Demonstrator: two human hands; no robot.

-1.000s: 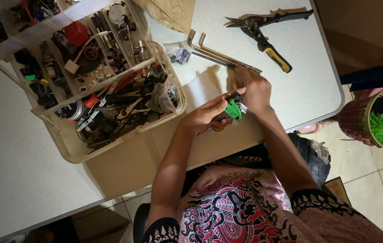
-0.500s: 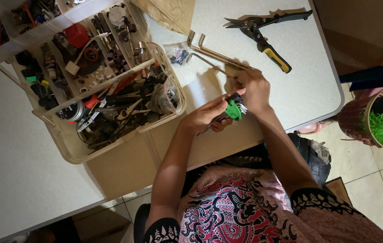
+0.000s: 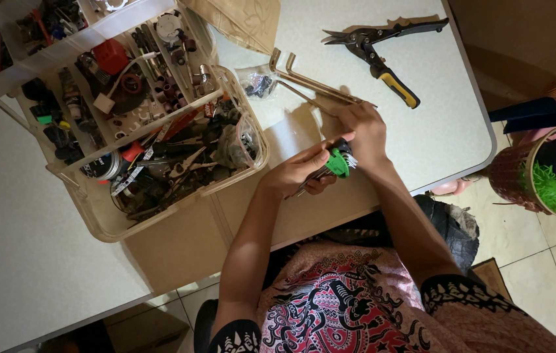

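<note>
Little has shifted: both hands stay over the counter (image 3: 435,131) edge, left hand (image 3: 301,171) and right hand (image 3: 364,134) closed on the green hex-key holder (image 3: 338,162). Beside them, a clear toolbox (image 3: 180,202) holds jumbled pliers, while its raised tray (image 3: 114,85) holds small bits.

Toolbox (image 3: 160,163) left, snips (image 3: 382,55) beyond.

A small clear plastic bag (image 3: 257,82) of dark parts lies beside the toolbox (image 3: 160,216).
</note>
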